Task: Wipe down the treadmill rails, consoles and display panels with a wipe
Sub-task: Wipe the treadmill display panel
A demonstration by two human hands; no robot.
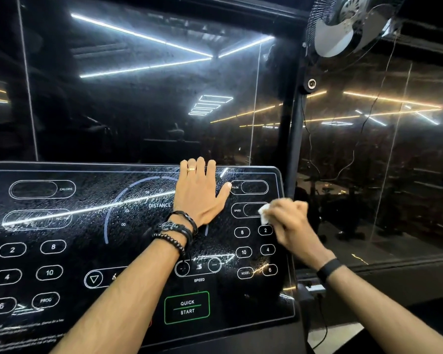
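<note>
A black glossy treadmill display panel (62, 251) fills the lower left, marked with number buttons, DISTANCE and a green QUICK START box. Wet streaks and droplets cover its middle. My left hand (198, 192) lies flat on the panel's upper middle, fingers straight and reaching over the top edge. My right hand (289, 223) grips a small white wipe (264, 213) and presses it on the panel's right side by the SPEED readout; this hand is blurred.
A dark glass wall (151, 111) with light reflections stands right behind the panel. A black post (296, 139) rises at the panel's right edge, carrying a wall fan (348, 24) overhead with a dangling cord (310, 149).
</note>
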